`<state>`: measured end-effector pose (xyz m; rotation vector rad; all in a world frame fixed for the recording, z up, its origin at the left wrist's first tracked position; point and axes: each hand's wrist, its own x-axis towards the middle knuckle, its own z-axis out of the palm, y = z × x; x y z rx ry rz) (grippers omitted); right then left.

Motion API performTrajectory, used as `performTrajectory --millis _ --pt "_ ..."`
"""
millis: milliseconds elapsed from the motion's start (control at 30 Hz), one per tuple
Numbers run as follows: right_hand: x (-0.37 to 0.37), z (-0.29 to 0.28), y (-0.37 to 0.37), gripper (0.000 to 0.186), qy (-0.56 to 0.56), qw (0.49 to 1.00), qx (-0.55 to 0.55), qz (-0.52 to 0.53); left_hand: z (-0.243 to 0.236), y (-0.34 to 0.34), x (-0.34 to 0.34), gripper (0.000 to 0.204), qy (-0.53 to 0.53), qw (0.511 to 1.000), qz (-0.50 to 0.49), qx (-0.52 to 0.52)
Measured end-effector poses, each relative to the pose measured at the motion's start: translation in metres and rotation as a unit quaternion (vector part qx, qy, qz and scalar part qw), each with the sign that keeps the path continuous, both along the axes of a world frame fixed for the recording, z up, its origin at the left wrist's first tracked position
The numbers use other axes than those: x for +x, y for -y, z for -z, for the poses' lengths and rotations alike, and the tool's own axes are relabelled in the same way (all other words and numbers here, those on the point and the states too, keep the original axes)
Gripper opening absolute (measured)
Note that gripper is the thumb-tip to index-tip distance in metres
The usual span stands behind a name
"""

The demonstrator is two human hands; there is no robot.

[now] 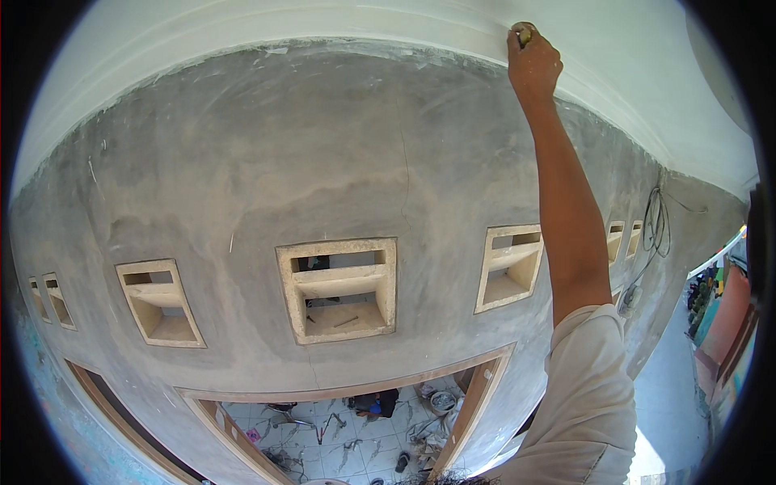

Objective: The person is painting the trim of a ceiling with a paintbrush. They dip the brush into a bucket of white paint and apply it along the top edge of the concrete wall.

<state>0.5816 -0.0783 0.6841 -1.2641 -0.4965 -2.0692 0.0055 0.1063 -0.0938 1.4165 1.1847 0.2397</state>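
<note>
Head view: right hand (535,65) raised to a white moulding (347,20)

Left of the fingers, the moulding runs in long, smooth bands and looks largely finished. Its lower edge meets the grey wall (323,162) in a ragged, smeared line, so tidying there is probably left; the wall, below the fingers, seems unpainted. The fingers themselves curl closed around a small yellowish-brown object (525,35), set within the fist; its far end is hidden, so it may be a tool handle, and contact with the moulding cannot be told. The left hand is out of view.

Far below and left of the fingers, cream, rough-faced vent blocks (339,284) are boxy and slotted, above a brown door frame (356,390). The plaster is cloudy, with a hairline crack. Below and right hangs a looped, thin cable (659,226).
</note>
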Motion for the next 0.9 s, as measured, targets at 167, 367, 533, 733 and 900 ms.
performTrajectory --millis 167,367,533,733,900 --pt "-0.1 -0.009 -0.14 0.015 0.063 0.995 -0.049 -0.059 -0.005 0.007 0.004 0.039 0.024 0.998 -0.052 -0.034" --pt "-0.228 -0.001 -0.215 0.018 0.09 0.956 -0.214 -0.18 0.004 0.013 -0.001 0.042 0.039 0.996 -0.069 -0.033" --pt "-0.205 -0.014 -0.172 0.015 0.147 0.871 -0.157 -0.442 -0.006 0.018 -0.001 0.043 0.034 0.996 -0.07 -0.034" --pt "-0.054 -0.015 -0.055 0.018 0.045 0.855 -0.123 -0.501 -0.007 0.012 0.004 0.044 0.029 0.997 -0.056 -0.036" --pt "0.022 0.005 0.047 0.02 -0.018 0.87 -0.014 -0.492 -0.017 0.013 0.009 0.043 0.028 0.996 -0.069 -0.043"
